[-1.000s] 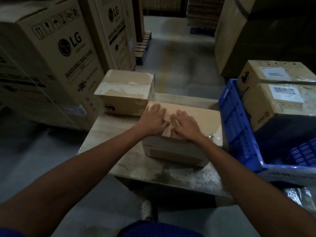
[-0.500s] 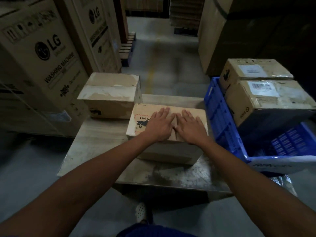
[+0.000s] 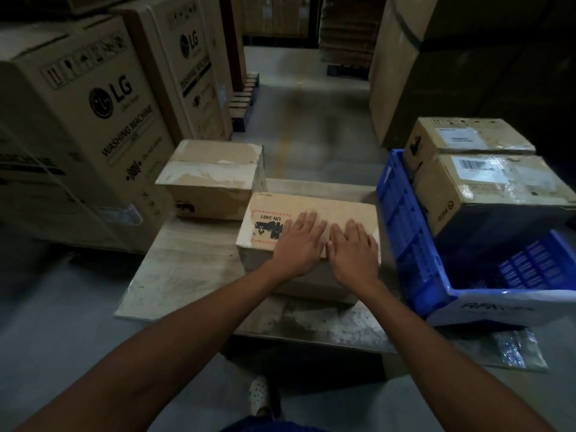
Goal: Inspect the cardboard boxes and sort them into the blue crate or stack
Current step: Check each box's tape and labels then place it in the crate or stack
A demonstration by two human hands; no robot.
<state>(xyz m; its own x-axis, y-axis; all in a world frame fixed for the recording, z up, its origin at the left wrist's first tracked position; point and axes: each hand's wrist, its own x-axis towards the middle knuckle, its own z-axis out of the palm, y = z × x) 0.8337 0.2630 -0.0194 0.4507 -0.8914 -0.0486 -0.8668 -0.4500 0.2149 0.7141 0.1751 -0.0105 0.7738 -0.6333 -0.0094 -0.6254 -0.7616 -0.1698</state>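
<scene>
1. The left hand [image 3: 299, 241] and the right hand [image 3: 353, 251] lie flat side by side on top of the near cardboard box [image 3: 343, 210]. The fingers are straight and point to twelve o'clock, and neither hand grasps anything.
2. This box sits near the middle of the low table [image 3: 187, 260]. A red-bordered UN 3481 label [image 3: 268, 227] on its lid lies at nine o'clock from the left hand, which partly covers it.
3. A second cardboard box [image 3: 215, 179] with a torn, scuffed top stands on the table at ten o'clock from the first. Their corners are just beside each other.
4. At three o'clock stands the blue crate [image 3: 402, 219], close against the table's edge. It holds a labelled box [image 3: 486, 188] wrapped in film and, behind that at twelve o'clock, a smaller box [image 3: 467, 138].
5. Tall LG washing machine cartons [image 3: 93, 120] stand at nine to ten o'clock from the table.
6. A crumpled foil sheet [image 3: 511, 347] lies on the floor at five o'clock, below the crate.
7. A white perforated shoe [image 3: 258, 394] shows at six o'clock.
</scene>
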